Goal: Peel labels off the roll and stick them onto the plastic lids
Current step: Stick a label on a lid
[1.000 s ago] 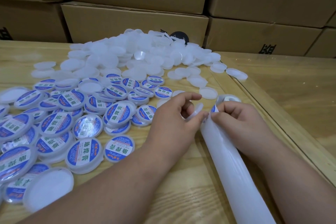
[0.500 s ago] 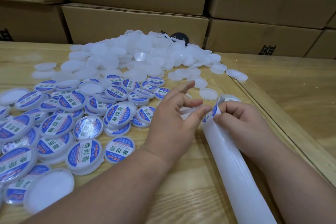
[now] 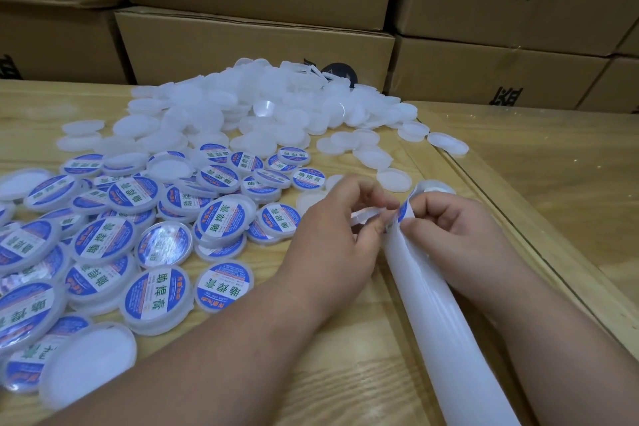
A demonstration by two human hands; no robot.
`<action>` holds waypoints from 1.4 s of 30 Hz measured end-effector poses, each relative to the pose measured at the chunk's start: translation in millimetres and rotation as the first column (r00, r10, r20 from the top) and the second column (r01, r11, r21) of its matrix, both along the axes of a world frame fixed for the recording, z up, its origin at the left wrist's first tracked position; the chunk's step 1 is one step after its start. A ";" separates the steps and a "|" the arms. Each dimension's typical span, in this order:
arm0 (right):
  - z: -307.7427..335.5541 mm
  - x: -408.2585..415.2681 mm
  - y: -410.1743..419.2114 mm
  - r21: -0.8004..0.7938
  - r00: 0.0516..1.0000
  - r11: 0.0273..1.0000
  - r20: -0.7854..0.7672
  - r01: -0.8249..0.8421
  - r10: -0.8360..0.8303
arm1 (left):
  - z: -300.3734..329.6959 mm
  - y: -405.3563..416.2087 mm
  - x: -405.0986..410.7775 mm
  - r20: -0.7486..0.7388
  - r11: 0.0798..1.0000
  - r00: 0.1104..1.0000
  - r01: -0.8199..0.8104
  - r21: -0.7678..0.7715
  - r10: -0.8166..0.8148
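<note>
Over grained wood, both hands [image 3: 332, 235] [image 3: 456, 232] pinch glossy backing strip [image 3: 446, 322], seemingly peeling.

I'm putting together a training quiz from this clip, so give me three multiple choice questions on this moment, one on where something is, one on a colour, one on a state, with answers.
1. Where does the heap of unlabelled lids lie?
A. Far side of the table, before the cardboard boxes
B. On the floor
C. Inside an open box

2. What is the main colour of the labels on the labelled lids?
A. Red
B. Blue
C. Black

3. What is the left hand doing?
A. Lying flat on the table
B. Pinching the label at the end of the backing strip
C. Pointing at a box

Answers: 1 A, the white heap sits just in front of the boxes. 2 B, each label has a blue ring with a white band. 3 B, thumb and finger meet at the blue label edge while the right hand grips the strip.
</note>
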State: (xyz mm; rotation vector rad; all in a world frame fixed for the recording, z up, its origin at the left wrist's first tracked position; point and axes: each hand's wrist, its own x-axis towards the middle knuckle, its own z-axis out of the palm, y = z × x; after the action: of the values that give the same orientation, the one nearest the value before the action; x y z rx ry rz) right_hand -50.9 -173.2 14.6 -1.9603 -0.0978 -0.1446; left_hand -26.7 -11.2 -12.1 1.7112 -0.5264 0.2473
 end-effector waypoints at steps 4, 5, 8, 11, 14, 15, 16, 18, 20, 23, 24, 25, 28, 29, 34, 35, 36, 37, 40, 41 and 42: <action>-0.5 0.5 -1.5 0.041 1.000 0.999 0.025 -0.013 0.012 | 0.7 0.5 -0.1 0.220 0.989 0.975 -0.057 0.138 0.026; -0.6 0.4 -1.7 0.049 0.999 0.999 0.030 -0.018 0.016 | 1.7 0.8 -0.3 0.235 0.986 0.972 -0.063 0.157 0.024; -2.5 0.8 -3.0 0.064 0.999 0.998 0.033 -0.023 0.021 | 4.0 1.7 -1.0 0.217 0.981 0.976 -0.075 0.180 0.035; -1.7 0.3 -2.2 0.120 0.999 0.991 -0.001 -0.050 0.051 | 4.0 1.9 -0.8 0.140 0.980 0.987 -0.097 0.174 0.072; -0.5 -0.7 -1.4 0.150 0.997 0.986 -0.015 -0.077 0.081 | 3.9 2.2 -1.0 0.025 0.987 0.995 -0.095 0.129 0.093; -0.1 -0.9 -1.3 0.145 0.996 0.986 -0.013 -0.081 0.083 | 4.5 2.5 -1.5 -0.002 0.989 0.995 -0.098 0.109 0.098; -0.1 -0.9 -1.2 0.141 0.996 0.986 -0.012 -0.086 0.089 | 5.5 2.5 -2.0 -0.020 0.991 0.994 -0.103 0.089 0.105; 0.0 -1.1 -1.4 0.136 0.995 0.986 -0.012 -0.094 0.097 | 6.9 2.7 -2.5 -0.046 0.992 0.992 -0.115 0.055 0.117; -0.6 -0.4 -2.1 0.123 0.995 0.988 -0.008 -0.095 0.097 | 7.8 1.9 -2.8 -0.052 0.989 0.989 -0.139 0.041 0.141; -1.4 0.7 -4.2 0.107 0.998 0.992 -0.007 -0.064 0.065 | 7.8 0.5 -1.5 -0.077 0.981 0.978 -0.193 -0.007 0.192; -1.0 1.1 -4.9 0.101 0.999 0.994 -0.007 -0.052 0.053 | 7.6 0.8 -0.3 -0.096 0.975 0.972 -0.220 -0.036 0.216; 0.1 1.2 -5.7 0.092 0.999 0.995 -0.008 -0.037 0.038 | 7.6 1.3 1.3 -0.125 0.966 0.963 -0.249 -0.069 0.239; 1.0 3.1 -10.3 0.025 0.999 0.999 -0.014 0.049 -0.048 | 7.0 3.6 4.9 -0.210 0.934 0.932 -0.327 -0.141 0.295; 0.3 4.2 -12.0 -0.001 0.996 0.996 -0.013 0.085 -0.085 | 6.9 4.2 5.2 -0.224 0.926 0.925 -0.345 -0.152 0.308; -4.8 7.1 -11.5 -0.018 0.976 0.983 0.122 0.182 -0.179 | 9.2 4.3 2.5 -0.258 0.927 0.920 -0.340 -0.157 0.294; -4.3 6.9 -9.8 -0.019 0.969 0.983 0.171 0.183 -0.177 | 9.8 4.0 2.0 -0.265 0.932 0.923 -0.327 -0.158 0.280; -3.7 6.5 -7.9 -0.030 0.962 0.985 0.220 0.172 -0.161 | 10.5 3.7 1.3 -0.272 0.936 0.925 -0.314 -0.161 0.264; -2.8 5.7 -6.3 -0.053 0.954 0.987 0.269 0.155 -0.135 | 11.4 3.4 0.6 -0.279 0.940 0.928 -0.298 -0.164 0.245; -0.5 3.7 -2.2 -0.128 0.924 0.986 0.378 0.103 -0.047 | 13.9 2.5 -2.6 -0.301 0.952 0.934 -0.252 -0.174 0.193; -0.3 3.5 -1.3 -0.137 0.919 0.987 0.393 0.088 -0.028 | 14.6 2.2 -3.6 -0.310 0.954 0.934 -0.242 -0.178 0.179; -0.3 3.6 -0.3 -0.136 0.916 0.988 0.401 0.077 -0.016 | 15.2 2.0 -4.2 -0.319 0.955 0.933 -0.233 -0.181 0.167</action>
State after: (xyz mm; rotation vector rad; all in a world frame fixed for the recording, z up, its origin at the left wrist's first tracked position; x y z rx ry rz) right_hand -47.3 -173.5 14.3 -2.0579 -0.3381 -0.5858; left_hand -30.9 -9.2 3.0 1.5521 -0.0932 0.1783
